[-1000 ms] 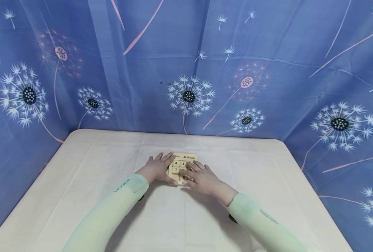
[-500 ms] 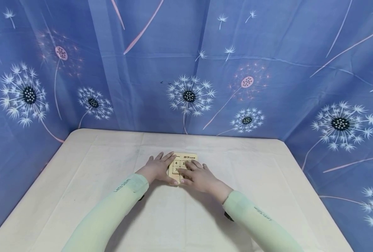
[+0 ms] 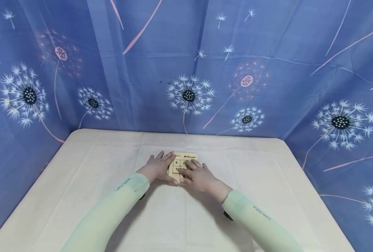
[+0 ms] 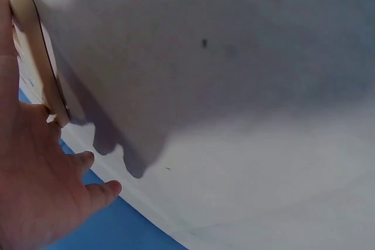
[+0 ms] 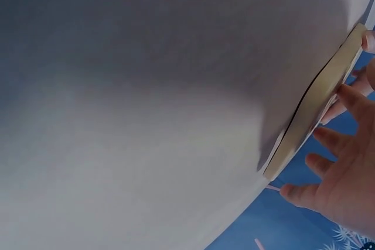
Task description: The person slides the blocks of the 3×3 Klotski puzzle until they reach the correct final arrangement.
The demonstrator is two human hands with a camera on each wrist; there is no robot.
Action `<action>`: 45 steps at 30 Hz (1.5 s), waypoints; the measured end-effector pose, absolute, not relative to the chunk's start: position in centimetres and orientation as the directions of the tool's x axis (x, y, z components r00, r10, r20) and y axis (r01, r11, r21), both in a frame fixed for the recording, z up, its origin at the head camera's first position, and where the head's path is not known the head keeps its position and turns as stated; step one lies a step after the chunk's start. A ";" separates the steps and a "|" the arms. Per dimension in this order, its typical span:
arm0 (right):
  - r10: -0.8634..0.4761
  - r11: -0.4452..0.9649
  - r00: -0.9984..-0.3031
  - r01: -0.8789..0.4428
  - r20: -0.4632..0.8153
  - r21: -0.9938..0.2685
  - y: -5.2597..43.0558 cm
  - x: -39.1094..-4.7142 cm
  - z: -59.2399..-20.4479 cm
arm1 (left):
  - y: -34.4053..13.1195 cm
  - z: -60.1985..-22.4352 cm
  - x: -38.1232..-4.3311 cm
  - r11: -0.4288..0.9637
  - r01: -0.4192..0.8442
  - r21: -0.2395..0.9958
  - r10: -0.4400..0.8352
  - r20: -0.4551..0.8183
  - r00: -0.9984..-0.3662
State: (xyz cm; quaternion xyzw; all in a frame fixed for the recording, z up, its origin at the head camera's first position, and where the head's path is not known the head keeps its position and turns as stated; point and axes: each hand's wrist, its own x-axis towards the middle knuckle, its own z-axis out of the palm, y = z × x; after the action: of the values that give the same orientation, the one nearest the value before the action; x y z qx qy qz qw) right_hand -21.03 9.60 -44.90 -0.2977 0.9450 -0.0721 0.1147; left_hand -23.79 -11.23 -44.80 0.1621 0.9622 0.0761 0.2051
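A wooden sliding number puzzle [image 3: 180,154] lies flat on the table, with tiles marked 4 [image 3: 176,162] and 7 [image 3: 175,169] in sight. My left hand [image 3: 157,168] holds its left side, thumb by the near corner and index finger by the far one. Extended fingers of my right hand [image 3: 202,179] rest over the tiles from the right and hide several of them. The left wrist view catches the puzzle's edge [image 4: 44,62] beside the left hand [image 4: 35,180]. In the right wrist view, the right fingers reach over the frame [image 5: 316,98].
A pale cloth covers the table [image 3: 110,154], whose far edge meets a blue curtain [image 3: 142,87] printed with dandelions. More curtain hangs along the left and right sides. Both forearms wear light green sleeves [image 3: 110,206].
My right hand has shifted slightly left over the tiles, and its thumb has moved toward the near-left part of the puzzle. The left hand stays in place.
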 end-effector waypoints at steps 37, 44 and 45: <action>-0.615 0.782 -0.773 -0.572 -0.158 -0.246 10.4 -19.8 -44.7 | -11.2 -45.3 -24.0 0.936 0.269 0.227 0.339 -0.372 -0.864; -0.623 0.776 -0.769 -0.582 -0.147 -0.244 10.3 -19.6 -44.8 | -11.4 -45.6 -24.0 0.937 0.270 0.221 0.337 -0.379 -0.862; -0.625 0.774 -0.767 -0.585 -0.144 -0.243 10.3 -19.5 -44.8 | -11.4 -45.6 -24.0 0.937 0.271 0.219 0.338 -0.379 -0.862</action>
State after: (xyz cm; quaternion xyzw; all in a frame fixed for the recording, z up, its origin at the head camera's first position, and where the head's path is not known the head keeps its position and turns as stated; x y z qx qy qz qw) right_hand -19.55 10.33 -44.79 -0.3233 0.9355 -0.0922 0.1087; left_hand -23.97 -11.36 -45.58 0.1581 0.9615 0.0796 0.2102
